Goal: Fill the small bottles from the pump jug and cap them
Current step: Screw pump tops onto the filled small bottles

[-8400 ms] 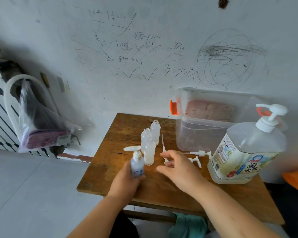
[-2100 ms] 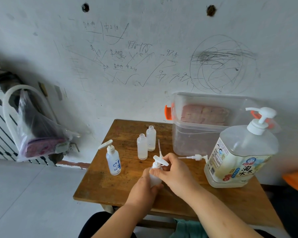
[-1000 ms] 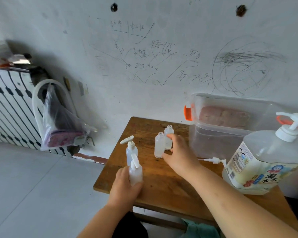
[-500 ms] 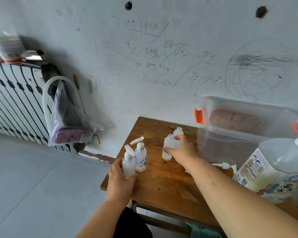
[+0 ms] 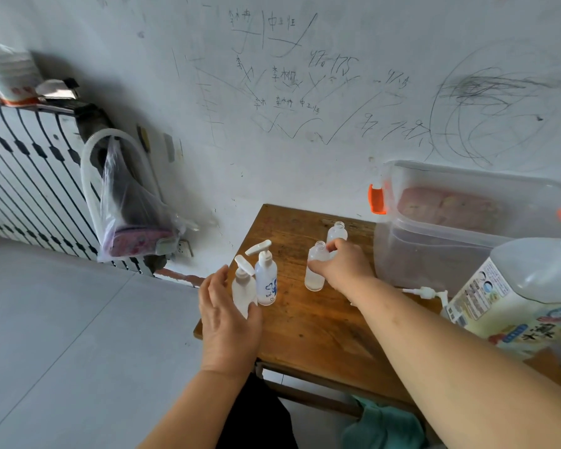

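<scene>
Wall scribbled in pencil at back, wooden worktop (image 5: 321, 332) hard against it. Found two capped bottles upright and touching near the worktop's left edge: plain capped bottle (image 5: 242, 286) in front, labelled capped bottle (image 5: 266, 280) just behind and to its right. Logged left hand (image 5: 229, 322) cupped loosely at the plain one, fingers nearly straight on its left side, thumb at its base; saw no firm hold, judged as letting go. Logged right hand (image 5: 344, 270) curled round the near open bottle (image 5: 314, 270), pinching it high on the body by the neck; upright, long axis vertical, mouth uncovered. Could not tell the fill level. Logged far open bottle (image 5: 337, 231) just behind, partly hidden by the fingers. Key relation: placed pump jug (image 5: 525, 293) well to the right of the held bottle, pump head cut off by frame edge. Noted loose pump cap (image 5: 425, 291) on its side between the two, stem pointing left. Judged next move as a rightward carry by the right hand, nearer to the jug; would need to keep the bottle upright. Noted plastic box (image 5: 467, 222) behind the jug.
</scene>
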{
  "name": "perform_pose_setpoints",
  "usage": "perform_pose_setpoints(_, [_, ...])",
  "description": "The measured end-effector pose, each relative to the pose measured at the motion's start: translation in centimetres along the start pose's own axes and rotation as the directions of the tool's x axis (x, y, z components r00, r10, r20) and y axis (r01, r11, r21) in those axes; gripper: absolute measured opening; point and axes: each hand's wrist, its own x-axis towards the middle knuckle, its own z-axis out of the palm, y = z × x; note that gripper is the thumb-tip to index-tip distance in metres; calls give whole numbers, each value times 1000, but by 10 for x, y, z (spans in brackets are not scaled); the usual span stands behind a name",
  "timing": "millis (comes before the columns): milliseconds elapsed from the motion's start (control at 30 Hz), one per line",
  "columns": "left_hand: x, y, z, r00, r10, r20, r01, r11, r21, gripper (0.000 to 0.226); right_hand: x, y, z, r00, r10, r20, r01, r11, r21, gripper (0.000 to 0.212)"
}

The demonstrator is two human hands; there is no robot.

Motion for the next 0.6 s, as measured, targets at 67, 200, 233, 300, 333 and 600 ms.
perform_pose_setpoints(67, [-2, 4, 0, 997, 54, -62, -55, 998, -11, 75, -7, 4, -5, 999, -31, 18, 32, 999, -8, 49])
perform_pose_setpoints(200, [-11, 11, 2, 965, 197, -174, -204, 979, -19, 75, -23, 20, -12, 994, -97, 56, 98, 995, -23, 51])
perform_pose_setpoints(233, [-13, 14, 2, 951, 243, -192, -251, 968, -15, 73, -28, 24, -14, 991, -117, 63, 120, 992, -36, 53])
perform_pose_setpoints(300, [-19, 22, 3, 917, 350, -188, -358, 934, -8, 69, -36, 33, -17, 986, -140, 89, 144, 989, -44, 55])
perform_pose_setpoints(333, [-23, 28, 8, 905, 396, -152, -402, 916, -8, 66, -40, 39, -21, 985, -142, 102, 147, 988, -44, 55])
perform_pose_setpoints(600, [-32, 56, 56, 869, 29, 494, -54, 998, 37, 79, -60, 58, -39, 937, -220, 272, 228, 974, 1, 63])
